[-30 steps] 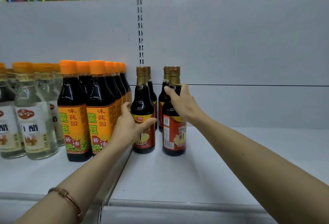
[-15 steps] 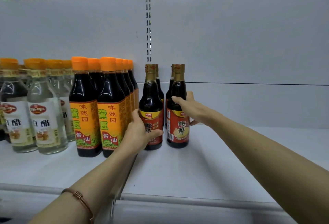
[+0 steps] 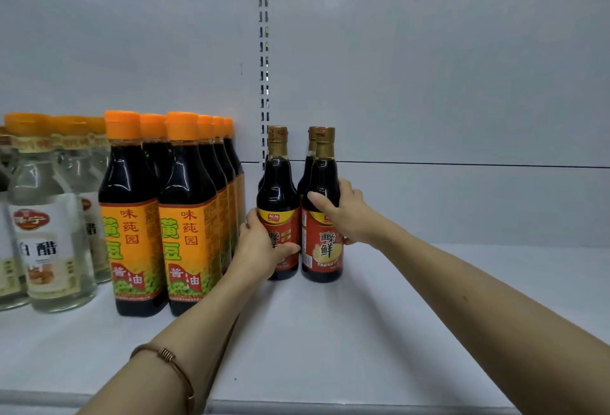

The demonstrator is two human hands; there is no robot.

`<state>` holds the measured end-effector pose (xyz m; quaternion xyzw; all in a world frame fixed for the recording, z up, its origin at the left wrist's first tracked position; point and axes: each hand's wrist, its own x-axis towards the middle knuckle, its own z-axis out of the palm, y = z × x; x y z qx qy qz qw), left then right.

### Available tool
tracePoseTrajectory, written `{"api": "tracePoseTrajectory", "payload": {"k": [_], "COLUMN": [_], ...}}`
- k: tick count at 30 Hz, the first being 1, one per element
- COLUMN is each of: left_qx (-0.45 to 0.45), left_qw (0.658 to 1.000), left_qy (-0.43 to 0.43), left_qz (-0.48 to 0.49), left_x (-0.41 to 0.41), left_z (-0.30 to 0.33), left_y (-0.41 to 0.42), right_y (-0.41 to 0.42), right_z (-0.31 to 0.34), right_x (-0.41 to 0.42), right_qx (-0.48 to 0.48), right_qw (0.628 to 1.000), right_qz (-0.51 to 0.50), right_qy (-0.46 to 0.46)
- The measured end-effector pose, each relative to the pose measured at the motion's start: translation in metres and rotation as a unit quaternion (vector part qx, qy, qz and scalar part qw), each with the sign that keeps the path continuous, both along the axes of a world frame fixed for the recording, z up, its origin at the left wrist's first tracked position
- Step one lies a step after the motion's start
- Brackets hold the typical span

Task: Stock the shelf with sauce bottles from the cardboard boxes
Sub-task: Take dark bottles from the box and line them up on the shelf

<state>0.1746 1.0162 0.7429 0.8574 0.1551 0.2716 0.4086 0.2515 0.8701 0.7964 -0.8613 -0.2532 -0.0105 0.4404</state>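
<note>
Two dark sauce bottles with gold caps and red labels stand upright on the white shelf (image 3: 330,332). My left hand (image 3: 260,244) grips the left bottle (image 3: 279,190) around its label. My right hand (image 3: 343,213) grips the right bottle (image 3: 321,256) at its shoulder, thumb across the front. Behind each stands another bottle of the same kind, mostly hidden. No cardboard box is in view.
To the left stand rows of orange-capped soy sauce bottles (image 3: 189,236) touching my left hand's side, and clear vinegar bottles (image 3: 46,243) further left. The shelf surface stretches bare to the right of my right arm. The white back panel (image 3: 429,84) rises behind.
Both bottles have been pushed further back on the shelf, close to the ones behind them. My right hand slid down from the bottle's neck to its shoulder.
</note>
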Motion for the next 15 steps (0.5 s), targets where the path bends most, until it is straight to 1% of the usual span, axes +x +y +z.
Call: {"api": "tracePoseTrajectory", "payload": {"k": [15], "left_qx": [0.033], "left_qw": [0.998], "left_qy": [0.025], "left_qz": [0.036], "left_x": [0.0085], "left_z": [0.0008], "left_y": [0.0089], "right_y": [0.0103], "right_z": [-0.0027], "right_x": [0.0063], "right_qx": [-0.003], "right_qw": [0.999], "right_qz": [-0.029], "right_qy": [-0.027]}}
